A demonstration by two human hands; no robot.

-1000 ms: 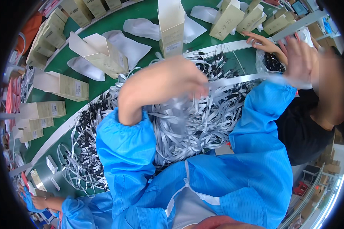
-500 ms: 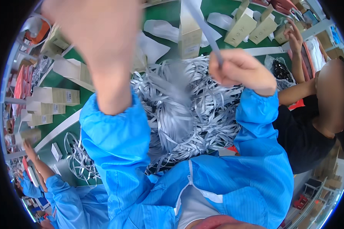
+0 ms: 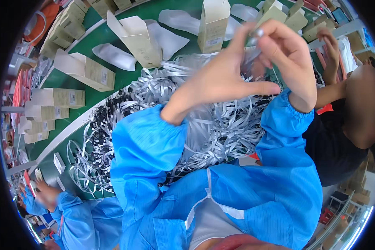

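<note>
Above the pile of grey flat straps, my two hands meet at their fingertips. My left hand reaches in with its thumb stretched out to the right, well apart from its raised fingers, which are blurred. My right hand is curled, thumb and fingers pinched together beside the left fingertips. A blurred greyish bit shows between the hands, too smeared to name. The straps lie tangled beneath both wrists, with dark ends heaped at the left side.
Open-topped cream boxes and white soft pouches stand along the green table beyond the straps. A white rail crosses at left. A co-worker's arm is at right; another person in blue works at lower left.
My left hand has come down and right from high at the left to meet my right hand. My right hand has risen; the taut grey strap it pinched no longer shows clearly.
</note>
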